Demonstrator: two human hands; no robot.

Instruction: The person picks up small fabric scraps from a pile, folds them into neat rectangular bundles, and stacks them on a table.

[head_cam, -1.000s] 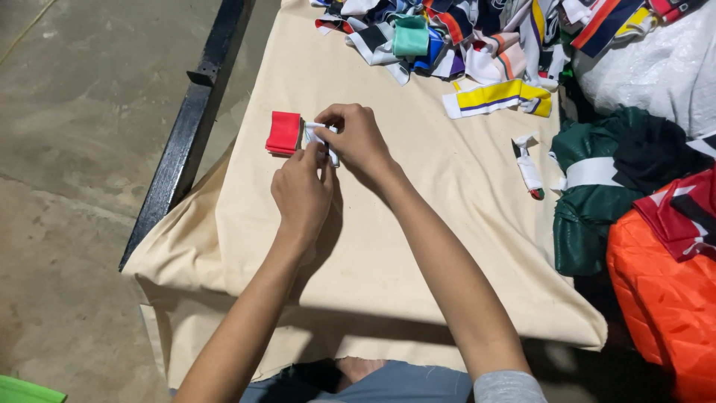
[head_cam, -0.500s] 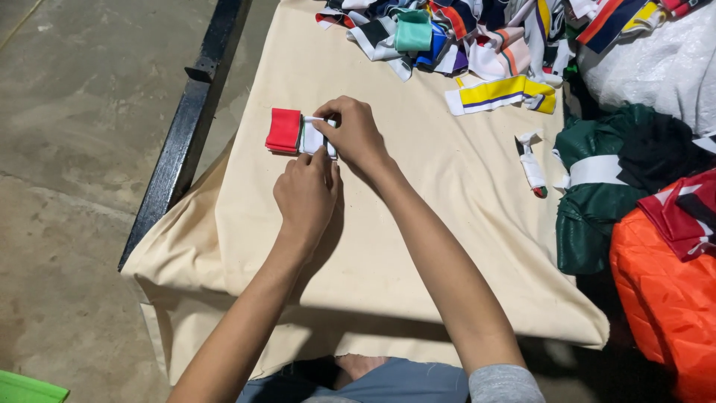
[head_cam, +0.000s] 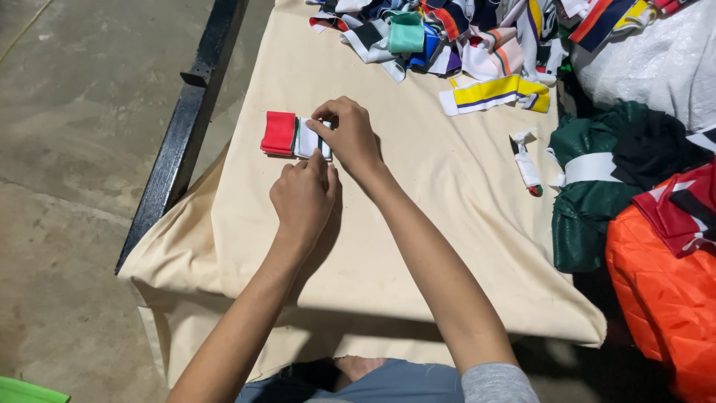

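Observation:
A small folded white cloth strip with dark stripes lies on the cream table cover, right next to a folded red cloth piece. My right hand pinches the white strip from above with thumb and fingers. My left hand sits just below it, fingertips touching the strip's near edge. Both forearms reach in from the bottom of the view.
A heap of several coloured striped cloth strips lies at the far edge, with a yellow one apart. A small rolled white strip lies right. Green fabric and an orange bag crowd the right. A black rail runs left.
Both hands stay on the white strip beside the red piece; the fingers have shifted only slightly.

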